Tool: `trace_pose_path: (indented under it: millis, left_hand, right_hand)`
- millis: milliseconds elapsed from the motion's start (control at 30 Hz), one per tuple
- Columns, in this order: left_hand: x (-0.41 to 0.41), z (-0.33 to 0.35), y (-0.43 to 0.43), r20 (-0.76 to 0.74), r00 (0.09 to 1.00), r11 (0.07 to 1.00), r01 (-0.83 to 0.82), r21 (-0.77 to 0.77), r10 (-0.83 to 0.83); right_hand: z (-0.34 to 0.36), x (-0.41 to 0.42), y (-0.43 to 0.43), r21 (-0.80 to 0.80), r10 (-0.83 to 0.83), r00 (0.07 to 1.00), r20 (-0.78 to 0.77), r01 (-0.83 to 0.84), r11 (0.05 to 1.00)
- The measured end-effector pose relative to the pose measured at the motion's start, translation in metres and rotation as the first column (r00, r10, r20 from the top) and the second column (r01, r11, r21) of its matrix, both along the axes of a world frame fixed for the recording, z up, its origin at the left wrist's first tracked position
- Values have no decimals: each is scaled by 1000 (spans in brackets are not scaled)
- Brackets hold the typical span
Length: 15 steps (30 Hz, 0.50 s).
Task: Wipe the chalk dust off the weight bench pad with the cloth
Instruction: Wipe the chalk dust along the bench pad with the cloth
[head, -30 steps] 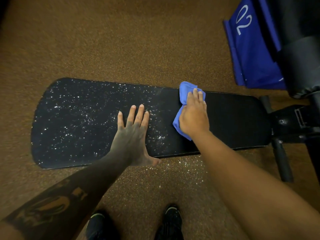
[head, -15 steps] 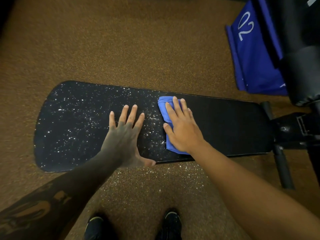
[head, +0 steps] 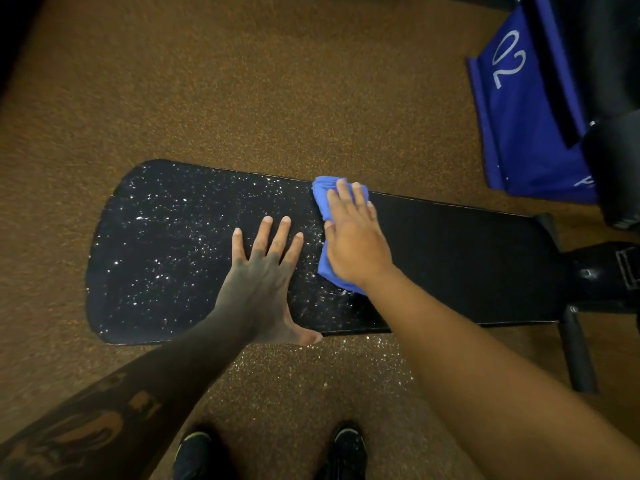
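A long black bench pad point(head: 467, 268) lies across the view, low over the floor. White chalk specks point(head: 156, 237) cover its left half; the right half looks dark and bare. My right hand point(head: 353, 240) presses flat on a folded blue cloth point(head: 327, 271) at the pad's middle, with cloth showing past the fingertips at the far edge. My left hand point(head: 263, 278) rests flat on the pad with fingers spread, just left of the cloth, thumb over the near edge.
Brown speckled flooring point(head: 242, 81) surrounds the bench, with chalk flecks point(head: 346, 362) below the near edge. The bench's black frame and foot bar point(head: 578, 355) are at the right. A blue panel marked "02" point(head: 519, 109) stands at the upper right. My shoes point(head: 346, 448) are at the bottom.
My right hand slid the cloth toward the pad's far edge, after moving left and nearer a moment earlier. The left hand stayed planted on the pad.
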<state>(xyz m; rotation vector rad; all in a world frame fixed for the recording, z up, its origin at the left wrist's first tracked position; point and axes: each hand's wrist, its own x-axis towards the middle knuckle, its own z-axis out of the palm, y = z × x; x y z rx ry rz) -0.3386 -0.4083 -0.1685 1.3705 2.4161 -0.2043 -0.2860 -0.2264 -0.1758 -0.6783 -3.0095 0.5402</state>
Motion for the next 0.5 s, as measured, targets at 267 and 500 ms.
trace_pose_path:
  millis: [267, 500]
  left_hand:
    - [1, 2, -3, 13, 999, 1000, -31, 2, 31]
    - [0, 1, -2, 25, 999, 1000, -23, -8, 24]
  right_hand:
    - [0, -16, 7, -2, -38, 999, -30, 38, 999]
    - [-4, -16, 44, 17, -244, 970, -3, 244, 970]
